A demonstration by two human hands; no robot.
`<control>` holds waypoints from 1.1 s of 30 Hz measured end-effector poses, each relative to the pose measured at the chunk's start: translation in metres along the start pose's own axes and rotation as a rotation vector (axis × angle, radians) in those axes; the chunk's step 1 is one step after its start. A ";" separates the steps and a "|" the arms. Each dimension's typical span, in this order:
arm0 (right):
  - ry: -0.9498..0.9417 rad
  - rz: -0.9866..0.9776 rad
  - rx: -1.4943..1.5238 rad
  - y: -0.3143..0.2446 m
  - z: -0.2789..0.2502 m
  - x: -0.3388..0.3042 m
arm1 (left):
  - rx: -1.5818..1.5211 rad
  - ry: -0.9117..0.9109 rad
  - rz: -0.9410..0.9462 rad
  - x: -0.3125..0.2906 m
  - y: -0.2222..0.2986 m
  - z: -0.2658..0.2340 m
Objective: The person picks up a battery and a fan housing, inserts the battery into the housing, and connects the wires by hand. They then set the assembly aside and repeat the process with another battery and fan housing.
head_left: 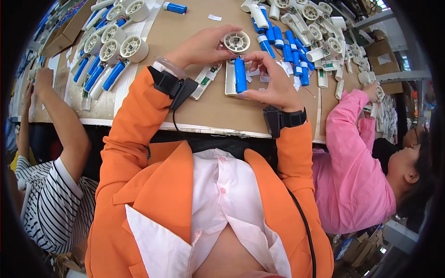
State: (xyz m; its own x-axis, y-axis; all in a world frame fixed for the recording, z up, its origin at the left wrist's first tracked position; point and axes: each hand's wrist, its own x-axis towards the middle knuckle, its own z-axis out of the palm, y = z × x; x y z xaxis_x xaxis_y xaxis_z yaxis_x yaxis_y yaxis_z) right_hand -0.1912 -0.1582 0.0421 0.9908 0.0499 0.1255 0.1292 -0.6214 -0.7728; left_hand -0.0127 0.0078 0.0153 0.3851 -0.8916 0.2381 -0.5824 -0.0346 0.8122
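Observation:
My left hand (200, 45) is closed on the rim of a round off-white fan head (236, 50), whose spoked face is turned up. Thin wires run just below it. Between the thumb and index finger of my right hand (277, 84) is a blue cylindrical battery (240, 76), upright in the view, with the thumb at its lower end. It lies over an open off-white handle shell (229, 82), which it partly hides; whether it sits fully inside, I cannot tell. Left of this, under my left wrist, lies another handle piece (204, 82) with a green circuit board.
Fan heads with blue batteries (134, 48) crowd the table's left side. Loose batteries (287, 52) and white fan parts (311, 31) are heaped at the right. One battery (175, 7) lies at the far edge. Co-workers in a striped shirt (60, 199) and pink sleeves (347, 120) flank me.

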 end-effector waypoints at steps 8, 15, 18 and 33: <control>0.055 -0.137 -0.063 -0.004 0.007 0.002 | -0.066 -0.050 -0.066 -0.002 0.003 -0.002; 0.067 -0.140 -0.112 -0.008 0.006 0.000 | 0.001 -0.010 -0.032 -0.003 0.006 0.000; 0.063 -0.127 -0.102 -0.007 0.006 0.002 | 0.068 0.021 0.004 -0.002 0.004 0.000; 0.067 -0.226 -0.295 0.001 0.008 0.005 | 0.035 -0.018 -0.052 -0.003 0.008 -0.001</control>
State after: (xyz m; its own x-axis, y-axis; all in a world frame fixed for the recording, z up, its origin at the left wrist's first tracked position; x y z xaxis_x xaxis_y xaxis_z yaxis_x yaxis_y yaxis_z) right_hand -0.1854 -0.1524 0.0372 0.9326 0.1663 0.3203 0.3176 -0.7995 -0.5098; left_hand -0.0176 0.0103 0.0219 0.4025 -0.8963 0.1862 -0.5869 -0.0966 0.8039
